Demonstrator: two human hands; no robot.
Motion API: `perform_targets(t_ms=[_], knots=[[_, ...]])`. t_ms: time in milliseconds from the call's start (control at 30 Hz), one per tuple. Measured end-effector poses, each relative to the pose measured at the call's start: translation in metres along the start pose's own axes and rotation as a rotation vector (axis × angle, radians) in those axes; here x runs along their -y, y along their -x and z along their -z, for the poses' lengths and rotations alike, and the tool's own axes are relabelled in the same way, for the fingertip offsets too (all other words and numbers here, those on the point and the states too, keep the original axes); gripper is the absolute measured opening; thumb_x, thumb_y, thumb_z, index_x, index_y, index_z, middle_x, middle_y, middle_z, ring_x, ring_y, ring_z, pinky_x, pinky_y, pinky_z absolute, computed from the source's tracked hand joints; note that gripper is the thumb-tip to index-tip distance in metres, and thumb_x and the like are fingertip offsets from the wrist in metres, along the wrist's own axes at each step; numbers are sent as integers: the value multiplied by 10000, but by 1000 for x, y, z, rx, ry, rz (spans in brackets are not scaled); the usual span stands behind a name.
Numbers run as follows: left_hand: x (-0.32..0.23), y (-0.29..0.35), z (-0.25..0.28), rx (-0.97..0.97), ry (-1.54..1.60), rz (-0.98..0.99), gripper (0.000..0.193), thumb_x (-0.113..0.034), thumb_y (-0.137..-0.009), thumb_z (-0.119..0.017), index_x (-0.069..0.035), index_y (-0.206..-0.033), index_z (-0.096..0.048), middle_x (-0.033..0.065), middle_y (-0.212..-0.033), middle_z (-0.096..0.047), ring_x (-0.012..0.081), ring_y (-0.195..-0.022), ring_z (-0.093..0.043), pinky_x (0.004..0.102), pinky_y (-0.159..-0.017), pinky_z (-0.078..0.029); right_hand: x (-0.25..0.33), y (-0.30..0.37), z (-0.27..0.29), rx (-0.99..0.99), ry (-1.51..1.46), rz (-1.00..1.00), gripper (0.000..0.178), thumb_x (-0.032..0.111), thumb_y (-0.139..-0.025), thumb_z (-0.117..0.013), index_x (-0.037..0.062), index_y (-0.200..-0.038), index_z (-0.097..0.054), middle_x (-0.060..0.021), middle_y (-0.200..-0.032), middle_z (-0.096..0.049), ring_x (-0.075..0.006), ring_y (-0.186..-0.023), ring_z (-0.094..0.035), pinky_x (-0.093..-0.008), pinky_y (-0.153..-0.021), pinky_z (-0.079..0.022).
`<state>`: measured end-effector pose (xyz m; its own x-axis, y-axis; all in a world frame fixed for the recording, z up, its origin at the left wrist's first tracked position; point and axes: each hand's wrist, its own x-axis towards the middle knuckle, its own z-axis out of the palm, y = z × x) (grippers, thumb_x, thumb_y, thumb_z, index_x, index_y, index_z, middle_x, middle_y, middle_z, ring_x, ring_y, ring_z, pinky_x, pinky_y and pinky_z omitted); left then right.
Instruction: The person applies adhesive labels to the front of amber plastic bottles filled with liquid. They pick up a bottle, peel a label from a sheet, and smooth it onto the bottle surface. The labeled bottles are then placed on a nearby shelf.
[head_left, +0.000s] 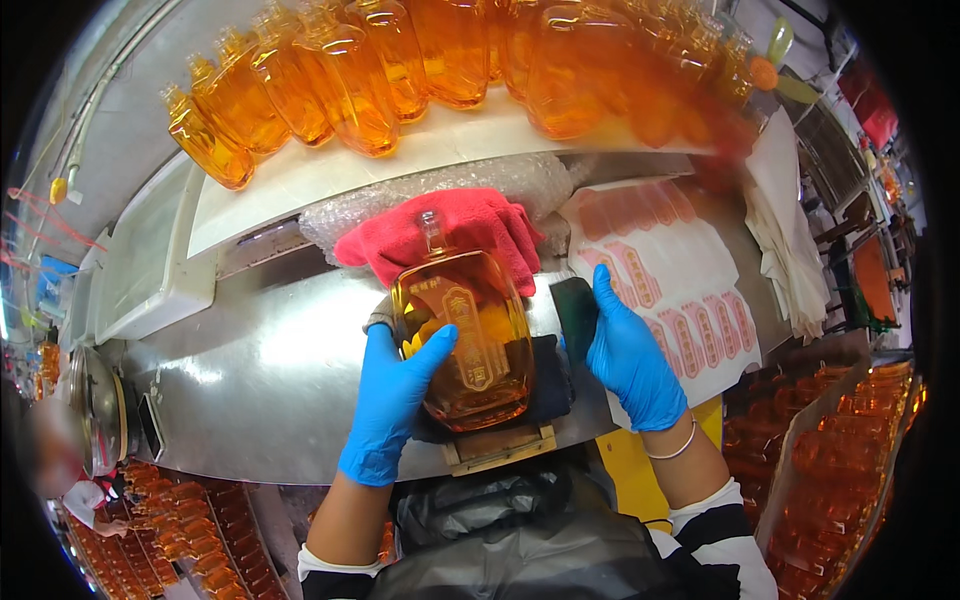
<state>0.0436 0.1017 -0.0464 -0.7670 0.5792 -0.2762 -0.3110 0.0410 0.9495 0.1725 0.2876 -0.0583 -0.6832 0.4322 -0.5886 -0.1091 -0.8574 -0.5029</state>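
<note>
An amber glass bottle (500, 375) lies tilted in front of me, its clear neck on a red cloth (470, 222) and its base toward me. A long decorated label (472, 335) runs down its front face. My left hand (398, 385), in a blue glove, grips the bottle's left side, thumb across the front and the other fingers mostly hidden behind it. To the right of the bottle, my gloved right hand (635, 362) holds a dark, flat scraper-like piece (573, 316), thumb pointing up. That piece is apart from the bottle's label. Dark cloth (552, 378) lies under the bottle.
Sheets of red labels (690, 285) lie on the metal table (270, 365) at right. Behind the red cloth is bubble wrap (360, 215). Several amber bottles (345, 90) stand on a white shelf at the back. More bottles (820, 470) fill crates on both sides below.
</note>
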Motion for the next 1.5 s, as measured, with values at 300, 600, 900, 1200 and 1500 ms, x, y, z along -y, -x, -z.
perform_targets(t_ms=[300,600,900,1200,1500], knots=[[1,-14,-4,-66,-46,-89,496,-170,-816,-654,-11,-1212,-401,95,-1086,-540,158,-960,-535,288,-818,-455,-1,6,-8,174,206,105,301,216,-925,-469,-9,-1109,-549,-92,-1050,-598,-155,-930,-583,-265,-836,-471],[-3,-5,-1,-4,-131,-91,633,-115,-799,-651,-11,-1302,-282,130,-1155,-483,196,-1027,-516,313,-876,-442,-2,10,-13,200,360,223,245,184,-902,-516,9,-1060,-584,-72,-988,-613,-126,-892,-581,-248,-811,-466],[14,31,4,163,-215,-21,946,-85,-730,-692,-33,-1385,-12,170,-1319,-295,247,-1201,-375,364,-977,-372,-16,26,-62,499,1401,903,147,181,-730,-678,97,-841,-634,-88,-770,-580,-246,-753,-565,-346,-656,-459],[-11,26,40,52,-443,-319,787,-61,-741,-654,-24,-1381,-197,172,-1289,-375,250,-1183,-392,355,-994,-332,-7,-25,-86,621,1697,1845,188,188,-678,-595,152,-863,-602,-16,-752,-526,-214,-702,-504,-358,-612,-420],[-78,-91,20,72,-1399,-686,289,-364,-785,-621,-98,-896,-627,84,-927,-576,254,-947,-541,551,-1025,-119,-25,63,5,592,1308,964,265,57,-600,-739,80,-859,-689,-34,-749,-640,-193,-665,-546,-289,-584,-413]])
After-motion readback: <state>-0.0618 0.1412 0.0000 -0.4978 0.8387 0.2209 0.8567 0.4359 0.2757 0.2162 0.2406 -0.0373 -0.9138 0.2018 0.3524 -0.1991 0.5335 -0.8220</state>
